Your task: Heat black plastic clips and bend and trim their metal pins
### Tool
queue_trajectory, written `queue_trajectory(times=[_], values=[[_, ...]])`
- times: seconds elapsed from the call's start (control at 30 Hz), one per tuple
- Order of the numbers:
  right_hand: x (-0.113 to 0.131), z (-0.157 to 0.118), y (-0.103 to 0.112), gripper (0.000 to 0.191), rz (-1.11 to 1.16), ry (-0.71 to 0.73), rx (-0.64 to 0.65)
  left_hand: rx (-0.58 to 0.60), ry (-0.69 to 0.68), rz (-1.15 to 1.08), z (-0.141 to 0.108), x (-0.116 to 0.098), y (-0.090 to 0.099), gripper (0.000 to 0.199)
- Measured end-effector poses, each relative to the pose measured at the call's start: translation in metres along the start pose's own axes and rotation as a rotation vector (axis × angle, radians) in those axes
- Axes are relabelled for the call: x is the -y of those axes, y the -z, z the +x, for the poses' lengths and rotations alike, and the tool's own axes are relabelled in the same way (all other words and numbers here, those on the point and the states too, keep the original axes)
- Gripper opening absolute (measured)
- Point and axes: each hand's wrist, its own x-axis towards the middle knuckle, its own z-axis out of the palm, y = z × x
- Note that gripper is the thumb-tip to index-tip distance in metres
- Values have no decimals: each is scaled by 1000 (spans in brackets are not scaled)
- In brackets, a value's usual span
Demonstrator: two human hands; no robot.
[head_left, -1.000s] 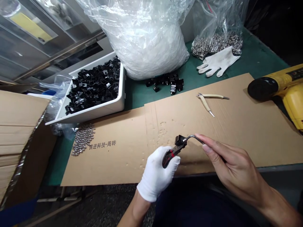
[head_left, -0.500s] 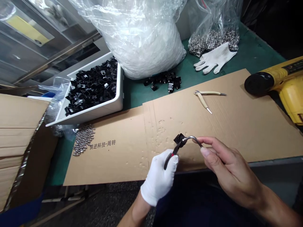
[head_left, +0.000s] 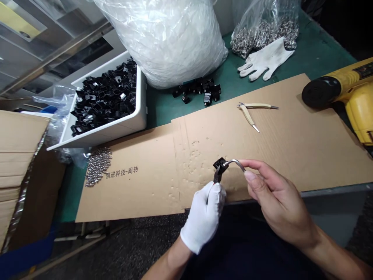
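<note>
- Head view: left hand, white-gloved, clenched round pliers; jaws at black part, above cardboard on bench.
- Right hand, bare, pinching bent hex key between thumb and fingers; its tip at the part's right side.
- Vs. 1 s ago: pliers more upright, red grips now mostly hidden in glove; tip still at part.
- Cream-handled cutters same spot on cardboard; loose black parts unmoved beside bag.

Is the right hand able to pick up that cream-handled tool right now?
Probably not without letting go first: the right hand grips a bent rod. Otherwise the way looks free; the cream-handled tool lies uncovered on the cardboard.
</note>
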Motion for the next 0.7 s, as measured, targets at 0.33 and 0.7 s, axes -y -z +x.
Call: queue_trajectory(times=[0.33, 0.7], values=[[0, 0, -10, 30, 61, -6, -49, -21, 34, -91, 2, 4, -1, 51], [-5, -1, -24, 33, 119, 1, -75, -58, 59, -158, 2, 3, -3, 57]])
